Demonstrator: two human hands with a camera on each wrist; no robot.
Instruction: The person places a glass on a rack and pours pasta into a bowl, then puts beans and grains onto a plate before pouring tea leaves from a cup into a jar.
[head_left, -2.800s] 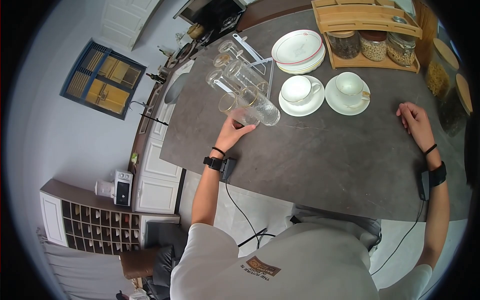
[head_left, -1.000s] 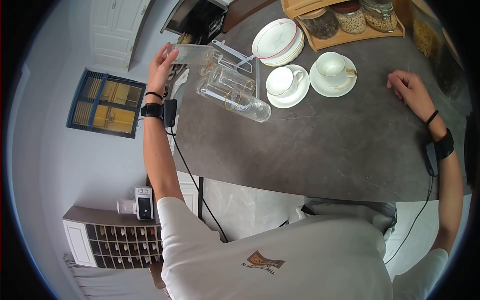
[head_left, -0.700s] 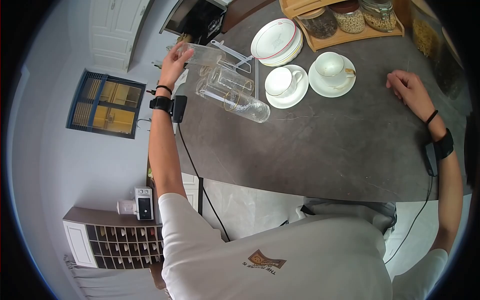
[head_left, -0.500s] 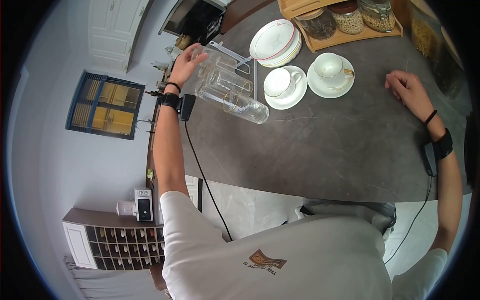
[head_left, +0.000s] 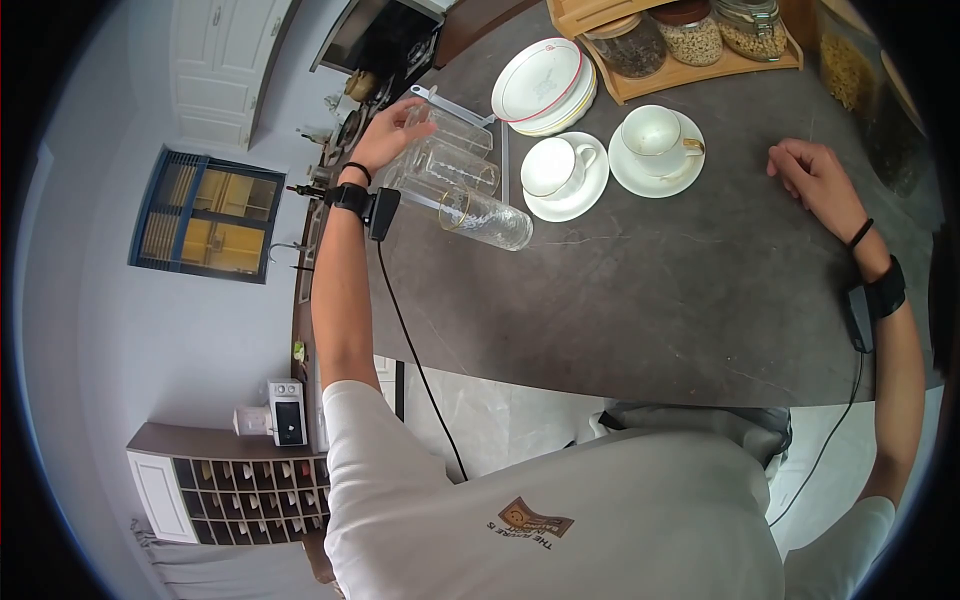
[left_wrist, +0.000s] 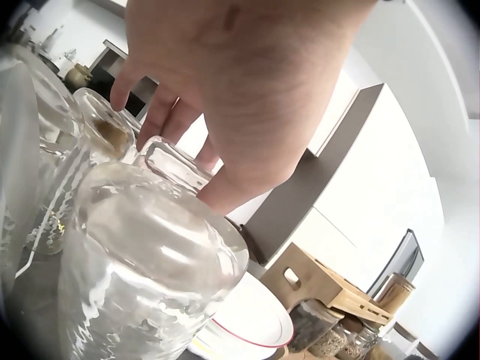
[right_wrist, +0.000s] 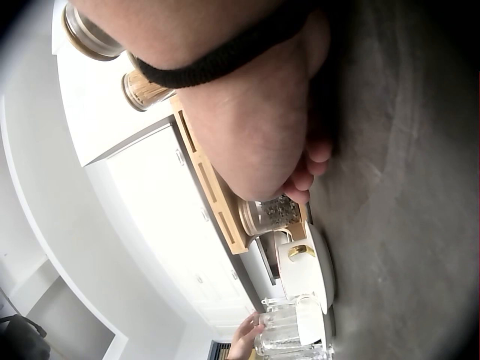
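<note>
Left hand (head_left: 388, 135): fingers spread and nearly straight, fingertips touching the upturned base of a clear glass (head_left: 452, 128) at the far left of the grey countertop (head_left: 650, 290), among other glasses (head_left: 470, 205). Centre: two cups on saucers (head_left: 605, 160). Right hand (head_left: 820, 185): loosely curled, resting on the countertop, holding nothing.
</note>
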